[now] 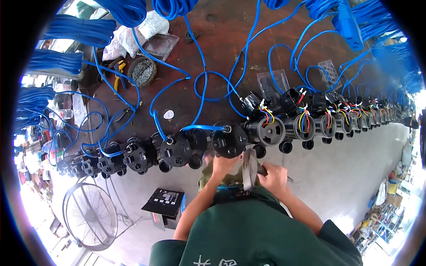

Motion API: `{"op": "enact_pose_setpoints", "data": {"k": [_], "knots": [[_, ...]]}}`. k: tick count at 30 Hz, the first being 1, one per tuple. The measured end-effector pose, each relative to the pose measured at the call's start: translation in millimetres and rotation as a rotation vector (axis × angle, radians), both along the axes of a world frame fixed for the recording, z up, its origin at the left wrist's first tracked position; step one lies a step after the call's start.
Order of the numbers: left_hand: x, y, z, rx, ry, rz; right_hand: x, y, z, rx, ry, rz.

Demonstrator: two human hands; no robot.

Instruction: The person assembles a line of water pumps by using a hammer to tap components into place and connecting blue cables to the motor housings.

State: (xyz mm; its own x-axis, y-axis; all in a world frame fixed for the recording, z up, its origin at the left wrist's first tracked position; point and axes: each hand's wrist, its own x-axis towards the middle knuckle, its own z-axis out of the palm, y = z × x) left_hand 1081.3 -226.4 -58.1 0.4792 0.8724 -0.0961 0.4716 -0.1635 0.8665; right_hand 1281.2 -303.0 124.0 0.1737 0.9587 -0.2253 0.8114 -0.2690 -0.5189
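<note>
A row of black cylindrical motor housings runs along the bench's near edge. My left hand (224,166) is up against the underside of one capped housing (229,141), seemingly holding it; most of its fingers are hidden. From this cap a blue cable (204,127) leads to the left. My right hand (274,178) is closed round the dark handle of a hammer-like tool (250,169), whose long pale head stands just below and right of the same housing. To the right, an uncapped housing (271,132) shows red, yellow and blue wires, with its black cap (252,104) hanging behind it.
Bundled blue cables (80,31) hang around the far side of the brown bench (222,48). Yellow-handled pliers (119,73), a round wire coil (142,71) and plastic bags (153,25) lie at the far left. A fan (90,215) and a black box (163,201) stand below left.
</note>
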Motion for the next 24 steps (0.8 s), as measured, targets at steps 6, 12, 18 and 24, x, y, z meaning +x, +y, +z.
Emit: {"op": "enact_pose_setpoints", "data": {"k": [6,12,18,24], "knots": [[-4.3,0.5,7.6,-0.444,0.026,-0.014,7.5,-39.6,18.7,0.108,0.222,0.014],[-7.1,6.9,52.4,-0.590,-0.111,0.094,0.1,-15.5,40.1,0.271,0.310,0.112],[-68.2,-33.9,11.6,-0.739,-0.088,0.239,5.2,-34.5,26.7,0.119,0.252,-0.048],[-56.1,-8.5,48.8,-0.759,-0.112,0.200,3.4,-22.2,45.0,0.132,0.293,-0.051]]}}
